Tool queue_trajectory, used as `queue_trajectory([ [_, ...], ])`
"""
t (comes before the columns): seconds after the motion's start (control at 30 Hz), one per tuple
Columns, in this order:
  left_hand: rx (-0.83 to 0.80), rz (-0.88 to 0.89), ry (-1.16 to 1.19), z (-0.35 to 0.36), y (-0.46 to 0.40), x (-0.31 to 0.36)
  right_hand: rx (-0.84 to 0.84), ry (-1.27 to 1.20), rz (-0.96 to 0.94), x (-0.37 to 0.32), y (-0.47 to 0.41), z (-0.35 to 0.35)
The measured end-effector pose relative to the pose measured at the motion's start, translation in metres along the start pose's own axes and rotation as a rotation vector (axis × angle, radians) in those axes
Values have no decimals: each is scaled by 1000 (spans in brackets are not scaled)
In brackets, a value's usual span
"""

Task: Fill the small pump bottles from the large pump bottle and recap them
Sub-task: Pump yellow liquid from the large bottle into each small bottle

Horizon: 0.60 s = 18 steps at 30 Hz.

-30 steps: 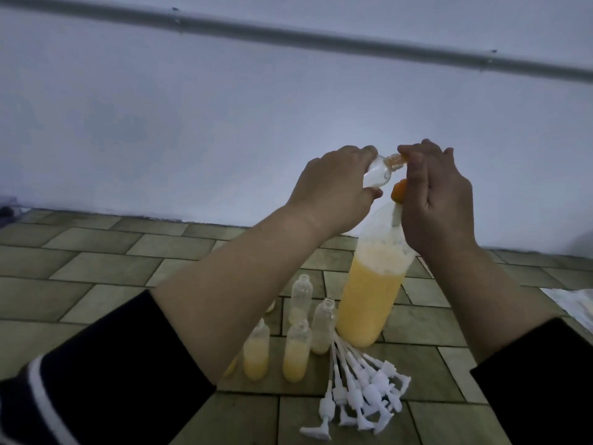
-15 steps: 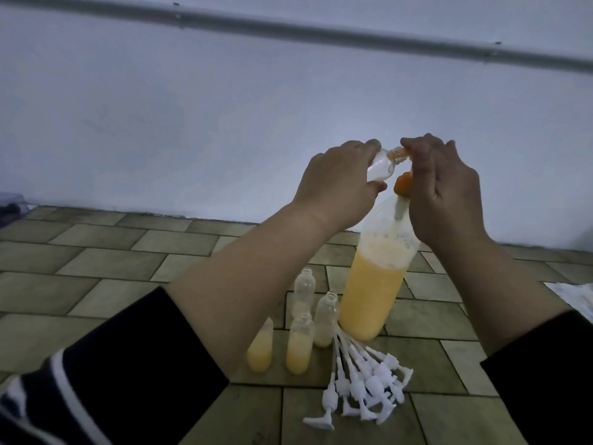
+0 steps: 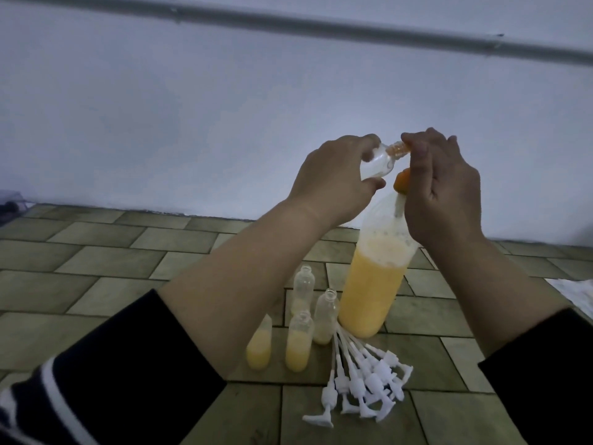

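My left hand (image 3: pixel 333 178) grips a small clear bottle (image 3: pixel 155 162), tilted with its threaded neck pointing right toward the pump spout. My right hand (image 3: pixel 442 191) rests on top of the large bottle's orange pump head (image 3: pixel 401 182), fingers curled over it. The large bottle (image 3: pixel 372 284) stands on the tiled floor, more than half full of yellow-orange liquid. In front of it stand several small uncapped bottles (image 3: pixel 325 316), some partly filled with yellow liquid (image 3: pixel 298 345). A pile of white pump caps (image 3: pixel 362 377) lies on the floor beside them.
A pale wall rises behind, with a grey pipe (image 3: pixel 321 27) running across it. The floor is olive tile (image 3: pixel 96 261). A white cloth or paper (image 3: pixel 574 292) lies at the right edge. A dark object (image 3: pixel 9 203) sits at the far left.
Both hands and the small bottle stay at the pump head; the view has shifted slightly. No clear change in grip.
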<state>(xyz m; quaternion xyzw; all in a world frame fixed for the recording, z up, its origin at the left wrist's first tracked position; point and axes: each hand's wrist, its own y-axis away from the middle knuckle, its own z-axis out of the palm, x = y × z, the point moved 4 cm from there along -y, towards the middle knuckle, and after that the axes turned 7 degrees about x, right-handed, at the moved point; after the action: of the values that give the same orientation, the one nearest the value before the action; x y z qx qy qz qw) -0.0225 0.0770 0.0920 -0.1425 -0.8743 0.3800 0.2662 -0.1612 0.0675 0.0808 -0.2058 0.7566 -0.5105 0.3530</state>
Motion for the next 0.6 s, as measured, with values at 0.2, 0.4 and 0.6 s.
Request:
queue_trajectory([
  [0.2,21,-9,24,14,4,-3,45,-9,17,9,5,12],
  [0.4,6,10,-70,7,0,-2,-17,33,-13,6,1,8],
  [0.6,55,57,-66,2,0,4,33,66,-12,1,2,5],
])
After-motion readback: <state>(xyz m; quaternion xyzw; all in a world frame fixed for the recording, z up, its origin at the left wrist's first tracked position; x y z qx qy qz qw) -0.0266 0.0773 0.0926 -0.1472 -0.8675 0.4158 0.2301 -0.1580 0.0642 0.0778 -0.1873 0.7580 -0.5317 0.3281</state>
